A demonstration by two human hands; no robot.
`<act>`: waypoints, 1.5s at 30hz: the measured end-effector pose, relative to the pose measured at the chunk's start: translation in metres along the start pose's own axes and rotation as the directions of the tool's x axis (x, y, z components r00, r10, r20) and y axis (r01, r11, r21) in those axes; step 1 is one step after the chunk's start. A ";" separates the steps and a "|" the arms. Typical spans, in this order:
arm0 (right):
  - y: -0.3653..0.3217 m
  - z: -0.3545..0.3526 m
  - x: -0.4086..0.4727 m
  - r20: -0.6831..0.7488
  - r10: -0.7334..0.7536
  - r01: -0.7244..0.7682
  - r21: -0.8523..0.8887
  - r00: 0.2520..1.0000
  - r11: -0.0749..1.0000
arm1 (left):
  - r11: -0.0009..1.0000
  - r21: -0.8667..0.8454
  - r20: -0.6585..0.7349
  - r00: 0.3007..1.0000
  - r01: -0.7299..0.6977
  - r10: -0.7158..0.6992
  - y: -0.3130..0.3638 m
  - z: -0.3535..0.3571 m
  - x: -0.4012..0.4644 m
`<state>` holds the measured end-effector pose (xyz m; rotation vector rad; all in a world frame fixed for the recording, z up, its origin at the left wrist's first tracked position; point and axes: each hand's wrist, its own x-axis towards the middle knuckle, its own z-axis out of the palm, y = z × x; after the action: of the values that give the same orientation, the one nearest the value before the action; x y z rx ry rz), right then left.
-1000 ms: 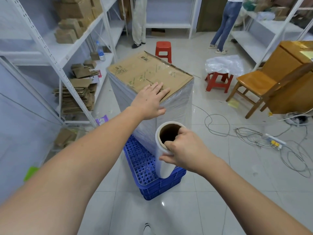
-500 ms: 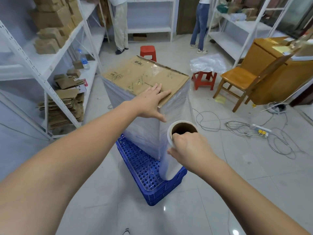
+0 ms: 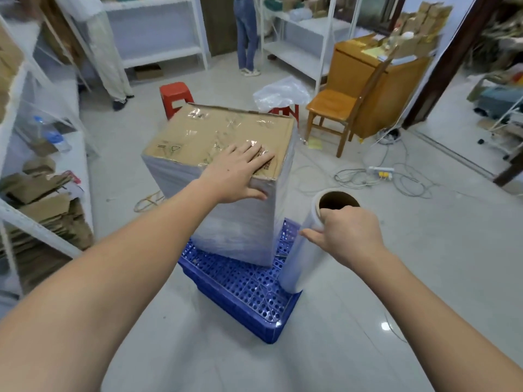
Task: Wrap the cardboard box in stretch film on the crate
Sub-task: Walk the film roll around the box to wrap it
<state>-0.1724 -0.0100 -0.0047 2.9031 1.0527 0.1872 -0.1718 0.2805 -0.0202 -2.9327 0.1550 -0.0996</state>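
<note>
Wrapping the box, roll in hand

Left hand [image 3: 236, 172] lies flat on the cardboard box [image 3: 220, 137]; right hand [image 3: 346, 232] grips the film roll [image 3: 304, 250]; a hard pull could tip the box off the crate [image 3: 243, 290].

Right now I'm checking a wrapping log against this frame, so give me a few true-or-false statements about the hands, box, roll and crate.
1. The left hand lies flat on top of the brown cardboard box. True.
2. The right hand holds the clear stretch film roll at its upper end. True.
3. The box stands on a red plastic crate. False: it stands on the blue perforated plastic crate.
4. The box's sides are bare cardboard. False: film covers them.
</note>
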 end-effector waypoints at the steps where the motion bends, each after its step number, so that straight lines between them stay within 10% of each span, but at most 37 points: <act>1: 0.002 0.003 -0.002 -0.020 -0.020 0.020 0.012 1.000 1.000 | 1.000 0.004 -0.006 1.000 -0.006 0.006 -0.002 0.001 0.001; 19: -0.063 0.009 -0.022 -0.144 -0.635 0.641 0.000 0.759 0.767 | 1.000 -0.005 0.005 1.000 0.008 -0.008 -0.001 0.005 -0.004; 45: -0.097 -0.018 -0.038 0.063 -0.070 0.073 -0.037 0.996 0.997 | 0.996 -0.091 0.001 1.000 0.017 -0.017 -0.001 0.002 -0.001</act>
<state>-0.2651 0.0400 0.0013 2.8115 1.1274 0.1130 -0.1727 0.2819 -0.0225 -3.0250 0.1375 -0.0977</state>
